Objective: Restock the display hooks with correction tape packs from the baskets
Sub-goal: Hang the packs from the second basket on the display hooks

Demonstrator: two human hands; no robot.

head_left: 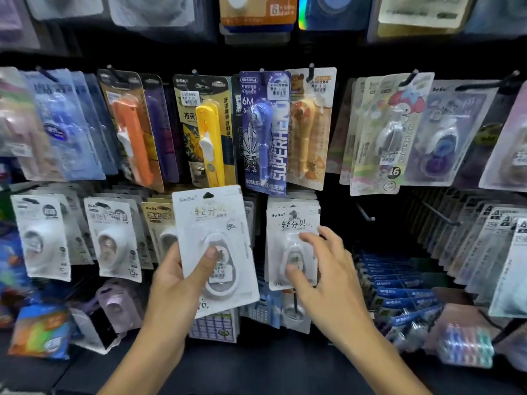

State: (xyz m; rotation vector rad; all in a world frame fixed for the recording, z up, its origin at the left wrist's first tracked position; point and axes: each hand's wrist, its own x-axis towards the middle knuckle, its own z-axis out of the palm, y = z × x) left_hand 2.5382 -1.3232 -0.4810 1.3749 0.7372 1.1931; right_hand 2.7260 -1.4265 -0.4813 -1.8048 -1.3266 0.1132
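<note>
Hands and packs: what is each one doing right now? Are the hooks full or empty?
Left hand: grips the white pack, thumb on its front.
White pack: held up, off any hook, tilted a little.
Right hand: fingers spread, touching the hung stack.
Hung stack: matching packs, hanging on a hook.
Bare hooks: empty, nothing hanging.
Yellow pack: hanging on the upper row.
</note>
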